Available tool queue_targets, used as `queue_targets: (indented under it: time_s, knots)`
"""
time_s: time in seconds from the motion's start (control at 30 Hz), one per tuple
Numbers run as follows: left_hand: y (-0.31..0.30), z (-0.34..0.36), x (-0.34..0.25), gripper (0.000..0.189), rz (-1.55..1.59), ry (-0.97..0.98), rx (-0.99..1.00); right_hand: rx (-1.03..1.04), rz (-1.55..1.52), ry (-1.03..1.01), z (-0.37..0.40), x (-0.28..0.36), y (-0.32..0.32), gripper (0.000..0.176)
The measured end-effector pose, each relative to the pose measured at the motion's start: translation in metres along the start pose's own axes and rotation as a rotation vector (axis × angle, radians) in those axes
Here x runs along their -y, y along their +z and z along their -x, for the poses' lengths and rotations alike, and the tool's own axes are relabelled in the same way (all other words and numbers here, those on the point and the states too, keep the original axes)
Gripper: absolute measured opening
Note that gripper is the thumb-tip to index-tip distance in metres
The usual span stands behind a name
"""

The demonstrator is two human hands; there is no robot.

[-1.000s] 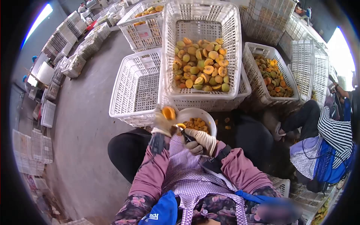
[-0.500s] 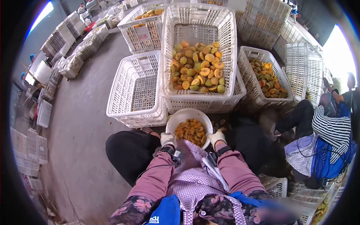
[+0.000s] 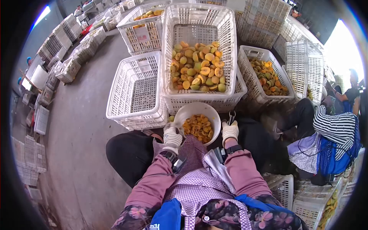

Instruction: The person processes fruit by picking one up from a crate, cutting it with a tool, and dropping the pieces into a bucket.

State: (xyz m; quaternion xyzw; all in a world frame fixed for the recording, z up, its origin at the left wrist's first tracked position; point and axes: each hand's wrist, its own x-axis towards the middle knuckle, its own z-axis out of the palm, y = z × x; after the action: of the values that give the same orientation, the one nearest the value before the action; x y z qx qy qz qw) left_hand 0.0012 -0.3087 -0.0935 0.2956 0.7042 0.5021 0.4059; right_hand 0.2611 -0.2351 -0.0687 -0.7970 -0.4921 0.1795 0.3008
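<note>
Your right hand (image 3: 230,131) has come off the bowl (image 3: 191,109) rim since the last frame; your left (image 3: 172,138) has slid toward the rim's outer left side. Right: fingers closed round a metal tool (image 3: 232,116), its end up, beside the bowl. Left: fingertips blurred, can't tell how far open or whether it has hold of anything; one fruit (image 3: 171,119) sits just beyond it. Meaning: your right no longer steadies the bowl, and it has the tool. Bowl's between your hands, holding cut orange pieces (image 3: 197,128). Past it, stacked crate (image 3: 199,96) with fruit halves (image 3: 197,69); lower crate (image 3: 143,96) to its left, another fruit-filled crate (image 3: 270,101) to its right.
</note>
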Motion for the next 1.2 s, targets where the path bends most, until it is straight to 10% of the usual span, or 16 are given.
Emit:
queue_targets:
  time_s: [0.1,0.2,0.37,0.5,0.73,1.0,1.07,1.13,1.2]
  knots:
    - [-0.021,0.065,-0.052,0.020,-0.566,0.468,0.590,0.129,-0.424,-0.008,0.019,0.024,-0.024,0.021]
    - [-0.029,0.081,-0.028,0.026,-1.215,0.226,1.004,0.242,-0.620,0.068,0.038,0.047,-0.046,0.016]
    - [-0.019,0.036,0.013,0.026,-1.343,0.219,1.141,0.200,-1.081,0.119,0.038,0.082,-0.060,0.017]
    - [-0.041,0.005,-0.033,0.023,-0.987,0.009,0.918,0.106,-1.166,-0.016,0.012,0.131,-0.124,0.015]
    - [0.003,-0.072,-0.159,0.022,-0.644,0.471,0.256,0.196,-1.322,-0.162,-0.055,0.201,-0.140,0.014]
    - [0.144,-0.204,-0.167,0.048,-1.140,0.436,0.330,0.623,-1.365,0.353,-0.040,0.192,-0.091,0.016]
    - [0.143,-0.195,-0.175,0.045,-0.931,0.333,0.290,0.650,-1.342,0.300,-0.030,0.176,-0.058,0.014]
    - [0.134,-0.160,-0.170,0.038,0.299,0.059,0.312,0.720,-1.325,0.394,-0.017,0.166,-0.035,0.015]
    - [0.112,-0.137,-0.131,0.018,-0.090,0.888,0.216,0.749,-1.101,0.325,-0.006,0.166,-0.035,0.018]
